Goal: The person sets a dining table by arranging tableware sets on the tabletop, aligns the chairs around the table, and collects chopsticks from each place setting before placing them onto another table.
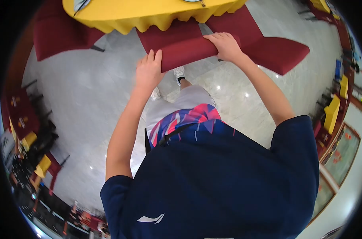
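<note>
Both my hands grip the top of a dark red chair's backrest right in front of me. My left hand is wrapped over its left end, and my right hand over its right end. The fingers curl across the top edge; the thumbs' undersides are hidden. Beyond the backrest, the chair's red seat reaches toward a round table with a yellow scalloped cloth, its far part under the cloth.
A red chair stands close on the right, another on the left. Grey shiny tiles cover the floor. Dishes lie at the table's top edge. More tables with yellow cloths stand at the far right and left.
</note>
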